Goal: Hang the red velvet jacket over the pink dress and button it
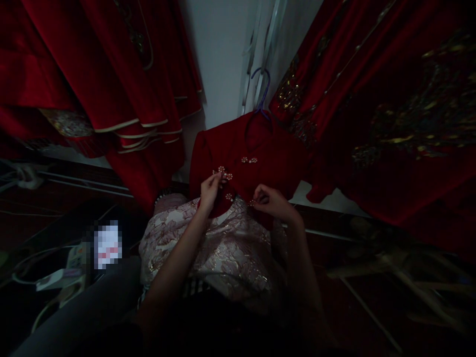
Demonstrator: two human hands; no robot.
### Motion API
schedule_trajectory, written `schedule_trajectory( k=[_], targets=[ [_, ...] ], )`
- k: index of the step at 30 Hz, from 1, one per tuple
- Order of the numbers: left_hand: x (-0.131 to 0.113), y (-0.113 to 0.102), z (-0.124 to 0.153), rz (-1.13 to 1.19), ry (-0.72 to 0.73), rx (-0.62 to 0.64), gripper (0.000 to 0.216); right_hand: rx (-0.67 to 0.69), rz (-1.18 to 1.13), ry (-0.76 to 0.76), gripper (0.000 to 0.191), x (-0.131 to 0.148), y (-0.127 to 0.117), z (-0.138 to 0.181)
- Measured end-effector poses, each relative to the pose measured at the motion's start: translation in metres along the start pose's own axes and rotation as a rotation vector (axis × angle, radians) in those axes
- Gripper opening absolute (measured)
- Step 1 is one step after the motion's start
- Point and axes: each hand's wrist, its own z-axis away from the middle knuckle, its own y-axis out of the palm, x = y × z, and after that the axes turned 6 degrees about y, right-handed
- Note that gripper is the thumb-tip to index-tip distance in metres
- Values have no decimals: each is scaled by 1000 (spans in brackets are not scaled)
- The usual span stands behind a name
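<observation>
Forearms: both reach forward from the bottom of the view, over a dark lap, towards the garment.
Brocade fabric: a pale pink brocade fabric (230, 248) with a glinting floral pattern lies across the lap, under the arms.
Jacket, place: the dark red jacket (275, 158) hangs on a purple hanger (262, 87) in front of the person; its lower edge overlaps the far end of the brocade fabric.
Jacket, look: deep red cloth, short body, one sleeve hanging at the left, V-shaped neck opening. Pearl frog fasteners (249, 160) run down the front: one pair at the chest, another lower left, and smaller ones by the hem.
Left hand: the left hand (210, 191) is at the jacket's left front edge, just under the lower-left fastener; its fingers (215, 179) are closed in a pinch on the cloth there.
Right hand: the right hand (269, 201) is at the hem on the other side, near the left hand but apart from it; its fingers (260, 194) are curled shut on the edge beside a small pearl fastener.
Hanging garments, left: red robes (111, 74) with cream piping.
Hanging garments, right: red gowns (409, 124) with gold embroidery.
Wall: a white wall (219, 59) shows between them.
Floor, left: a power strip (55, 280) with cables, in shadow.
</observation>
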Motion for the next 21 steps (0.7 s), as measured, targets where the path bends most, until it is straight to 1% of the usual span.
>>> schedule_trajectory(
  k=[4,9,13,14,15,17,18,19,20,21],
  targets=[
    [2,8,1,57,-67,-17,36,-1,-23,1,18,-1,-3,2],
    [-1,12,1,25,-31,-39,34,18,0,-15,17,-4,1,-1],
    [-5,13,-1,17,-37,-88,29,15,17,-24,17,-4,4,-3],
    [-6,14,-2,-2,-64,-58,29,13,18,-26,18,-4,4,-3],
    [-9,16,-3,-41,-109,7,30,13,18,-23,18,-3,4,-2],
    [-16,21,-6,-185,-187,220,34,25,26,-7,19,-2,1,0],
    [-21,24,-8,-275,-172,332,35,36,32,7,19,-2,0,1],
    [-28,28,-11,-363,-100,422,35,51,38,22,19,-2,-2,3],
    [-34,32,-15,-440,22,483,33,70,41,39,19,-2,-4,4],
    [-42,36,-19,-508,172,519,31,93,42,54,19,-3,-5,5]
  ],
)
